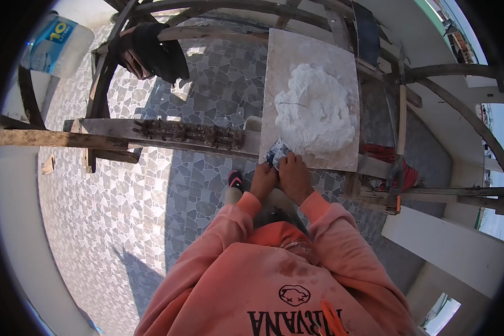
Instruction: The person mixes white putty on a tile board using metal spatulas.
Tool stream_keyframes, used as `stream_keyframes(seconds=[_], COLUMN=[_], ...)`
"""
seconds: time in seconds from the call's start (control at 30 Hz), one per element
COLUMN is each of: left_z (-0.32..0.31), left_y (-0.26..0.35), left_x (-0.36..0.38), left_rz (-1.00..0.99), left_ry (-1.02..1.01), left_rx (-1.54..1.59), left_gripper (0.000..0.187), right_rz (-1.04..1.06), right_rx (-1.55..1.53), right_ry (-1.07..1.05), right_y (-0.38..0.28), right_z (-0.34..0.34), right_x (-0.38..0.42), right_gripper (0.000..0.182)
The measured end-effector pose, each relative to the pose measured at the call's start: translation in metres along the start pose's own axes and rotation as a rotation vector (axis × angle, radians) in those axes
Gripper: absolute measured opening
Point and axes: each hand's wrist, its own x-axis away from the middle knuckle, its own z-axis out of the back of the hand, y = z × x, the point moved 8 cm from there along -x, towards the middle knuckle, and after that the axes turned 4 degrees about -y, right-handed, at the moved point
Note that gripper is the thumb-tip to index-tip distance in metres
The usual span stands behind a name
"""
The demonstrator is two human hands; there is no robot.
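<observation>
- Right at the near edge of the board (pixel 297 56): a small smeared blade (pixel 278 152), grey and white, lying just over the rim and short of the white mound (pixel 317 109).
- Clamped from both sides: left hand (pixel 263 178) closed on its lower corner, right hand (pixel 294 178) closed over its near end, knuckles touching.
- Probably being loaded or wiped; best kept flat and low on the slab, drawn toward the mound's near lip rather than off the rim, with wrists braced against the board's edge for steadiness.
- Worth taking a thin slice from the mound's skirt, not digging into the peak.
- Bare slab to the left of and behind the mound; a narrow strip only on the right.
- Beyond the right edge: a long-handled tool (pixel 401 112) lying along the frame, with a red cloth (pixel 383 154) bunched beneath its near end.
- To the left, touching the board's corner: a plank with rusty fittings (pixel 185 133), rough enough to catch a sleeve.
- Below the hands: open gap down to the tiled floor (pixel 151 224), one shoe (pixel 236 180) on a timber; little room for stepping sideways.
- Farther off, well apart: dark cloth (pixel 151 50) draped on a rail, white bucket (pixel 56 45) at the far left.
</observation>
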Motion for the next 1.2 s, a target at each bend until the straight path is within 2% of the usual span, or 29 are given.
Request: stream_keyframes(seconds=[0.1, 0.17, 0.3, 0.43, 0.5, 0.57, 0.63, 0.73, 0.83, 0.93, 1.03, 1.2], left_z=[0.001, 0.001, 0.005, 0.0, -0.005, -0.002, 0.003, 0.001, -0.001, -0.005, -0.003, -0.005], left_y=[0.001, -0.007, 0.018, 0.019, -0.02, -0.035, -0.02, 0.042, -0.016, -0.027, -0.02, -0.008], left_x=[0.001, 0.01, 0.009, 0.014, -0.007, -0.012, -0.008, 0.016, -0.003, -0.007, -0.005, 0.012], left_rz=[-0.036, 0.002, -0.066, 0.066, 0.011, 0.007, 0.043, -0.293, -0.055, -0.028, -0.136, -0.033], left_ry=[0.036, 0.043, 0.04, 0.004, -0.013, -0.012, 0.004, -0.044, -0.049, 0.036, 0.071, 0.035], left_rx=[-0.001, -0.037, -0.151, -0.226, -0.005, 0.066, -0.005, -0.085, -0.064, -0.065, -0.139, -0.202], left_gripper=[0.019, 0.026, 0.032, 0.032, 0.031, 0.031, 0.032, 0.031, 0.032, 0.034, 0.036, 0.037], right_rz=[-0.011, -0.055, -0.035, -0.07, -0.063, -0.064, -0.073, 0.086, -0.022, -0.037, 0.019, -0.067], right_rx=[0.046, 0.006, 0.065, 0.015, 0.017, -0.065, -0.214, -0.22, -0.14, -0.172, -0.173, -0.17], right_ry=[-0.009, -0.002, -0.014, -0.032, -0.024, -0.044, -0.088, -0.043, -0.054, -0.038, -0.093, -0.126], right_y=[0.003, 0.005, -0.003, 0.008, 0.016, 0.015, 0.01, -0.022, -0.006, 0.004, -0.011, 0.004], right_z=[0.005, 0.003, -0.002, -0.004, -0.01, -0.008, 0.005, 0.007, -0.001, 0.001, 0.004, -0.007], right_x=[-0.006, -0.001, 0.003, -0.004, -0.002, 0.002, 0.013, 0.027, 0.007, -0.003, 0.009, -0.001], right_gripper=[0.026, 0.026, 0.033, 0.029, 0.027, 0.026, 0.024, 0.023, 0.025, 0.029, 0.034, 0.038])
